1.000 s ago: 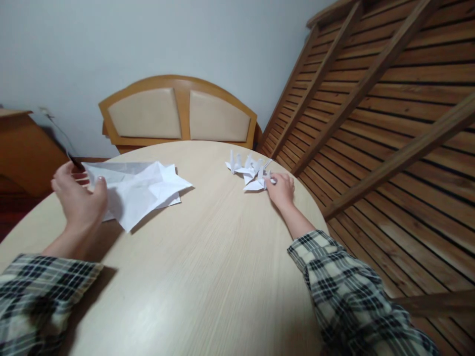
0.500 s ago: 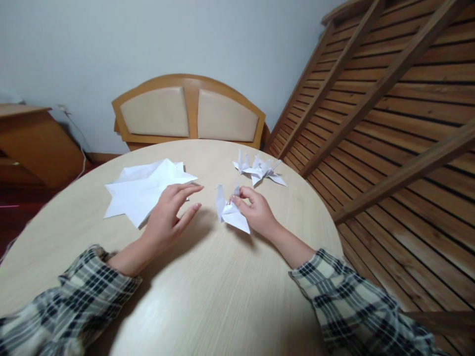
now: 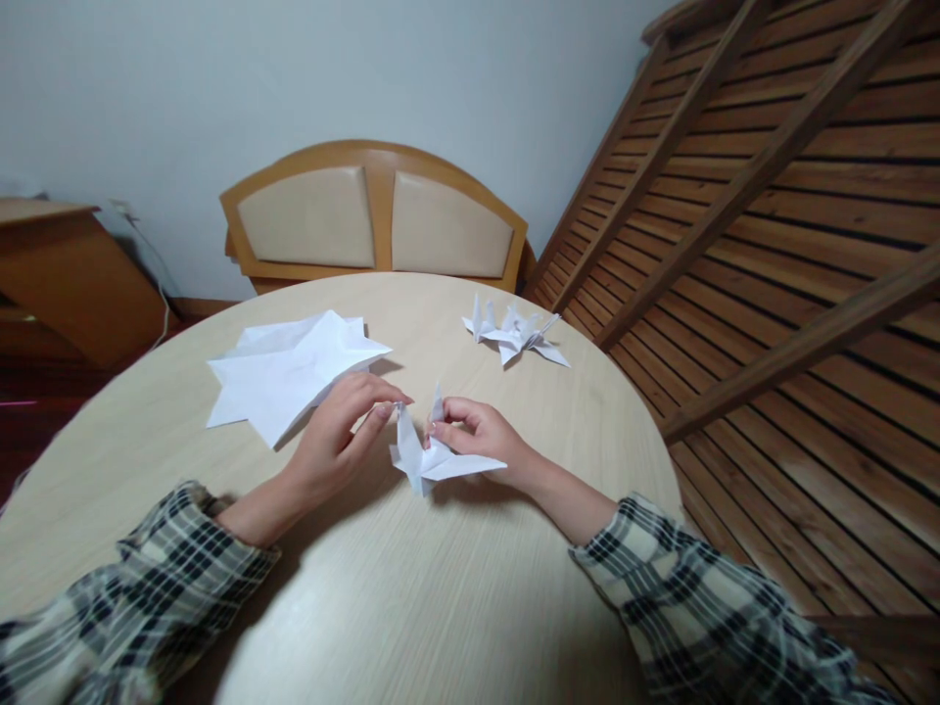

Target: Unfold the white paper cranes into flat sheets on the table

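Round and pale, the wooden surface [image 3: 411,587] fills most of the view. A little white paper bird [image 3: 430,460] sits low over the middle of it, held between two hands. The right hand [image 3: 481,441] is just right of the paper bird, and its grip pinches the bird's body. The left hand [image 3: 330,441] is just left of the bird. Its thumb and finger are pressed together on one pointy tip that sticks up. Both arms wear checked sleeves [image 3: 697,607]. Left of the bird and a bit farther back lie some loose white sheets [image 3: 286,372]. Behind the bird to the right stand more folded birds [image 3: 514,335], close together. Far behind the bird is a wooden chair [image 3: 378,211].
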A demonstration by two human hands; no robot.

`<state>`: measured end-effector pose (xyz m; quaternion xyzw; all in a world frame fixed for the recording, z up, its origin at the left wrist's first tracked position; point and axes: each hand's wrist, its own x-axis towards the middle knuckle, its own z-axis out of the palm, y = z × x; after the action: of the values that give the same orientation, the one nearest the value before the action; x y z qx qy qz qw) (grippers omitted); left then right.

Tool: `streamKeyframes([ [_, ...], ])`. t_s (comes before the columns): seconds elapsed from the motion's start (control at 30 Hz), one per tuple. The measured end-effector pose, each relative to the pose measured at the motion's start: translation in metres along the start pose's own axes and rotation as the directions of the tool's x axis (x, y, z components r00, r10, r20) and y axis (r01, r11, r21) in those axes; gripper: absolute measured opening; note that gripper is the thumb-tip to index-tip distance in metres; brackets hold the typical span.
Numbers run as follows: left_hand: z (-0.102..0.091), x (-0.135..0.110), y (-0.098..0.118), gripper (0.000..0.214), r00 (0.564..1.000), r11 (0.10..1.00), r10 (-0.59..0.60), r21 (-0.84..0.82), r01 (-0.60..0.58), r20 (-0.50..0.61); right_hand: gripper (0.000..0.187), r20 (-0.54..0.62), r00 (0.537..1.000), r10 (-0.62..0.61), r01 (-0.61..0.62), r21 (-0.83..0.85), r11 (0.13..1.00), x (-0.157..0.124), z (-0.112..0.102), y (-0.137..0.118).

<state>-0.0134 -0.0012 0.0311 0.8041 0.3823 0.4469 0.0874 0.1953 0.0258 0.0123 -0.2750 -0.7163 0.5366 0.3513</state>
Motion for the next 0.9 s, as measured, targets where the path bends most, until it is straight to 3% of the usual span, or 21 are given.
streamKeyframes([
  [0.17,-0.002,0.002,0.002,0.02,0.999,0.999,-0.038,-0.023,0.038,-0.004,0.021,0.037,0.999,0.016,-0.017,0.005,1.0,-0.001,0.004,0.001],
  [0.33,-0.003,0.002,0.005,0.024,0.995,0.995,-0.098,0.004,0.098,-0.002,0.02,-0.013,0.999,0.031,-0.031,-0.023,0.999,-0.001,0.004,-0.001],
  [0.5,-0.008,0.002,-0.002,0.02,0.997,0.993,0.019,0.119,-0.01,-0.075,0.025,-0.121,0.991,0.049,-0.054,-0.045,0.998,0.001,-0.001,0.002],
  [0.73,-0.014,0.002,-0.013,0.018,0.984,0.968,0.166,0.201,-0.149,-0.068,0.028,-0.199,0.98,0.015,-0.03,-0.073,0.997,0.003,-0.008,0.004],
  [0.9,-0.015,0.0,-0.014,0.016,0.966,0.961,0.175,0.246,-0.125,-0.193,0.019,-0.414,0.906,-0.082,0.039,-0.113,0.993,0.001,-0.006,0.0],
])
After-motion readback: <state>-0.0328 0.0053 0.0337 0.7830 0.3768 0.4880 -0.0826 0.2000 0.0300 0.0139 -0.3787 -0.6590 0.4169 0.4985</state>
